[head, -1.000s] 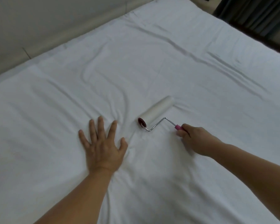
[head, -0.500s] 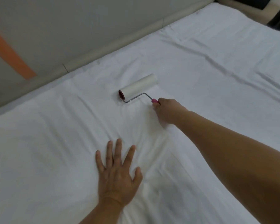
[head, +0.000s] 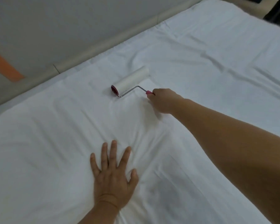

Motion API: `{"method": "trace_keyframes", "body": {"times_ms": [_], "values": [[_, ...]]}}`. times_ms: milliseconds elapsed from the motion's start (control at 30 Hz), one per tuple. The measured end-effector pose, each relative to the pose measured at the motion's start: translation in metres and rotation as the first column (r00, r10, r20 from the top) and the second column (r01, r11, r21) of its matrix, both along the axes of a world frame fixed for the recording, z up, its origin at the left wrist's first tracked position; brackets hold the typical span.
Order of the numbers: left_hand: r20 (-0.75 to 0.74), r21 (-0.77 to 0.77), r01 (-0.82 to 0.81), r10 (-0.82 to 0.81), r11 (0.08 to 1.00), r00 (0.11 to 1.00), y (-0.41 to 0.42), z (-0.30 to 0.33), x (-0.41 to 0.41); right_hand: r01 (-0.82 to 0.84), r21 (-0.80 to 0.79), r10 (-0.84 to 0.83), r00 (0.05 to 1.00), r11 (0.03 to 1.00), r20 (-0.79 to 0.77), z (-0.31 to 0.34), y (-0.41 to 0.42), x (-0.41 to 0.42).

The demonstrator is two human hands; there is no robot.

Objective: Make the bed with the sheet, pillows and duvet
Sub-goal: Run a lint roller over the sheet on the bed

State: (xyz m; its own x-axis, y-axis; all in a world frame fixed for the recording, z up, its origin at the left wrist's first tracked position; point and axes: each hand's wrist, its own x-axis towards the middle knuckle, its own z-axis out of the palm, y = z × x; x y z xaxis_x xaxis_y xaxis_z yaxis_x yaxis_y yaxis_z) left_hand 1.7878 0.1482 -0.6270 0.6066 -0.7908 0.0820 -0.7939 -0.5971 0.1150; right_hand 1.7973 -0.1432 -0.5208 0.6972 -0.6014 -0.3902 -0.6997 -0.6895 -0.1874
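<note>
White cotton sheet (head: 200,65) covers the whole mattress, creased under and between the hands. Her left hand (head: 113,175) lies flat with fingers spread wide, pressing the cloth, likely to pin it so it doesn't drag. Well beyond it, the right hand (head: 164,100) is wrapped round the pink grip of a lint roller (head: 130,80), whose white drum rests on the sheet just ahead of the knuckles, toward the padded headboard (head: 103,46). No pillows or duvet in sight.
</note>
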Motion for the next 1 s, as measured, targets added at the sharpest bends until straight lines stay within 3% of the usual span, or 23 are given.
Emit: {"method": "trace_keyframes", "body": {"times_ms": [67,333,467,600,800,1000], "values": [[-0.003,0.007,-0.003,0.003,1.000,1.000,0.001,0.003,-0.002,0.102,0.048,-0.103,0.995,0.994,0.014,0.006,0.008,-0.061],[-0.010,0.082,-0.061,0.062,0.995,0.998,0.002,0.025,-0.009,0.201,0.047,-0.197,0.977,0.978,-0.080,0.034,0.052,-0.289],[-0.018,-0.011,-0.007,0.007,1.000,1.000,-0.012,0.041,-0.023,0.281,0.003,-0.281,0.959,0.960,-0.028,0.045,0.053,-0.363],[-0.053,-0.094,0.125,-0.130,0.988,0.990,-0.091,0.045,-0.085,0.348,-0.065,-0.351,0.935,0.935,-0.040,0.037,0.033,-0.411],[-0.017,0.037,0.059,-0.059,0.998,0.998,-0.119,0.013,-0.116,0.360,0.032,-0.358,0.932,0.932,-0.059,0.007,0.001,-0.392],[-0.080,0.017,0.078,-0.077,0.997,0.994,-0.123,0.016,-0.113,0.244,0.059,-0.245,0.969,0.968,0.018,-0.007,-0.044,-0.251]]}}
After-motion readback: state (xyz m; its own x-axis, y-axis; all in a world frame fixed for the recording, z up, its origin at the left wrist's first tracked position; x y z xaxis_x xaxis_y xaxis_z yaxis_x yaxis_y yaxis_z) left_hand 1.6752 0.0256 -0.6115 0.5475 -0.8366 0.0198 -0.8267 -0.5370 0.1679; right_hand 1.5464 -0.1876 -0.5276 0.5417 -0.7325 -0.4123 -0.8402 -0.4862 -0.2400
